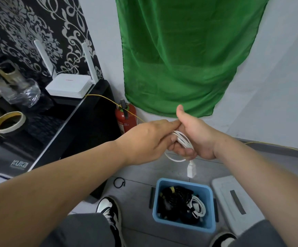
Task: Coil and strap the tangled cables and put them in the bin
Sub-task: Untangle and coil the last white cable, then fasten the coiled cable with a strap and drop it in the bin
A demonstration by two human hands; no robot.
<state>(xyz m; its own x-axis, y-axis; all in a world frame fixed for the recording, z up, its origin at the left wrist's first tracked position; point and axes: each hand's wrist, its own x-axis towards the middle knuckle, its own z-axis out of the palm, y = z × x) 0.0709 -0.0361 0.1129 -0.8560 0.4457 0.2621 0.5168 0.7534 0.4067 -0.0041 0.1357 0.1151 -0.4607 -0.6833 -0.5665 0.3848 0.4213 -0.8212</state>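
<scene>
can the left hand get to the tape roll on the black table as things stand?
Probably yes. The tape roll lies uncovered on the black table, on that side. But the left hand is at the white cable the right hand grips, so it must leave that first.

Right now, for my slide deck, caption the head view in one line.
Right hand holds a white cable coil, left hand against it, above a blue bin of cables.

Router [68, 85] and tape roll [11, 128] sit on black cabinet [84, 122].
</scene>
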